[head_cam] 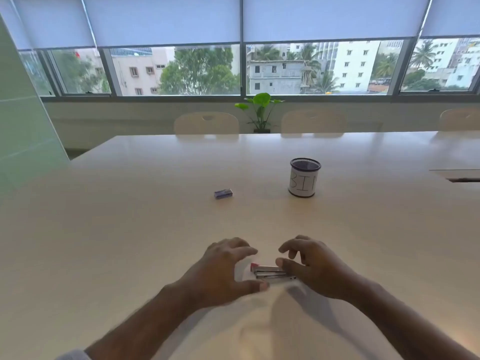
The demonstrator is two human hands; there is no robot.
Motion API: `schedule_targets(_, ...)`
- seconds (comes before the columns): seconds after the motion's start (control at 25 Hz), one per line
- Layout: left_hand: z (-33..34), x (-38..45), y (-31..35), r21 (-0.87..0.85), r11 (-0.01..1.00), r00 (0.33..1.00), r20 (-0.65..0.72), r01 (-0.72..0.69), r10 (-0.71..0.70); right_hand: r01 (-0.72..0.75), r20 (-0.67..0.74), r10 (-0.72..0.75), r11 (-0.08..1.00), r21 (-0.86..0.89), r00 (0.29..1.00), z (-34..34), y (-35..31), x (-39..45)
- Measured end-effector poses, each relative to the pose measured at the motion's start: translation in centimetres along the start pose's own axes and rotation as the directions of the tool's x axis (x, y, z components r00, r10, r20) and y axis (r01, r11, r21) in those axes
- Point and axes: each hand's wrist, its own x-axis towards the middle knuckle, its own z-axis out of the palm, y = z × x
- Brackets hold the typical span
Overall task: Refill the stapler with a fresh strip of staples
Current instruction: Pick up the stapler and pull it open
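A small metal stapler (270, 273) with a red end lies on the white table (155, 216) between my hands. My right hand (315, 268) rests at its right end, thumb laid along the top. My left hand (223, 271) arches around its left end, fingers curved, thumb near the front edge; the image is blurred there, so a grip does not show. A small purple staple box (223, 193) lies farther back, to the left of centre.
A black mesh cup (304, 178) wrapped in paper marked "BIN" stands behind the stapler to the right. Chairs (206, 123) and a potted plant (259, 110) stand beyond the table's far edge under the windows. A green wall is at left.
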Motion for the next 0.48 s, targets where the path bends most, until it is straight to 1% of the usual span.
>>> schedule_targets(0.08, 0.8, -0.1, 0.4, -0.018, 1.0, 0.999, 0.051, 0.004, -0.003, -0.002, 0.11, -0.002, 0.999, 0.034, 0.994, 0.1, -0.1, -0.1)
schedule_targets(0.2, 1.3, -0.3, 0.4, -0.058, 0.998, 1.0, -0.007, 0.009, -0.01, 0.046, 0.179, -0.042, 0.999, -0.017, 0.983, 0.4, -0.2, -0.3)
schedule_targets(0.36, 1.0, 0.0, 0.2, -0.14, 0.99, 0.998, -0.039, 0.034, -0.04, 0.095, 0.152, -0.082, 0.992, -0.084, 0.985, 0.7, -0.9, 0.0)
schedule_targets(0.4, 0.9, 0.1, 0.2, -0.156, 0.987, 0.997, -0.059, 0.032, -0.041, 0.11, 0.129, -0.097, 0.989, -0.095, 0.987, 0.8, -1.1, 0.1)
schedule_targets(0.48, 0.8, 0.3, 0.1, -0.173, 0.985, 0.989, -0.144, 0.011, -0.036, 0.142, 0.051, -0.137, 0.984, -0.107, 0.989, 1.1, -1.5, 0.4)
